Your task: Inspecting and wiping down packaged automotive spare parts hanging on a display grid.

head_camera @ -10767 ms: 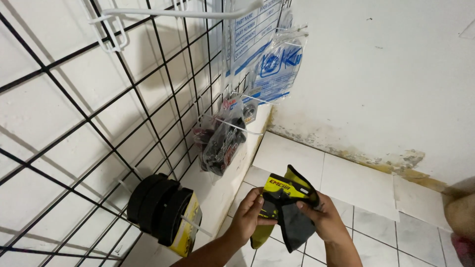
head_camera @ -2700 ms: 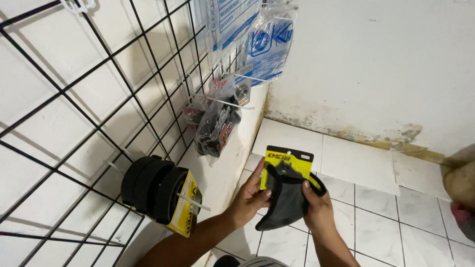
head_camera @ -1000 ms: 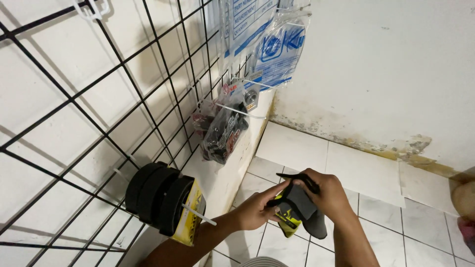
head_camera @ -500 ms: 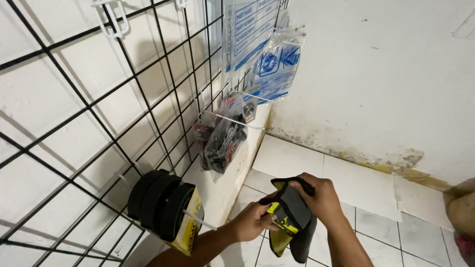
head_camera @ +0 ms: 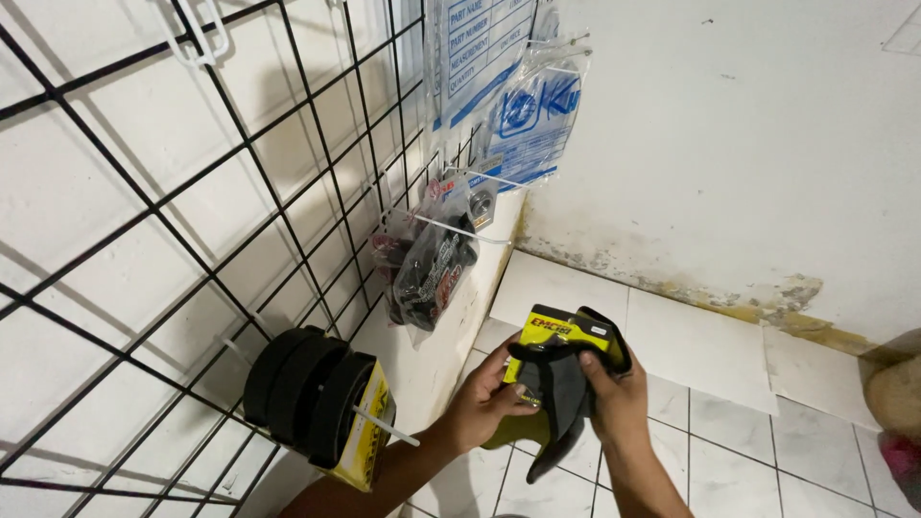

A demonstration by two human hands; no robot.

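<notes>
The yellow-carded black part [head_camera: 561,384] has risen and turned since half a second ago, its yellow header card now facing up. The left hand [head_camera: 484,403] grips the package's left edge; the right hand [head_camera: 614,393] closes over its dark right side (both above the white tiled floor [head_camera: 729,422]). Just left, black round parts [head_camera: 312,393] hang on a peg of the black wire grid [head_camera: 240,144]. Bagged dark goods [head_camera: 432,269] hang higher up.

Your hands hold a yellow-carded black pack [head_camera: 561,379]; clear blue-printed bags [head_camera: 523,115] hang at the grid's [head_camera: 288,192] top right.
</notes>
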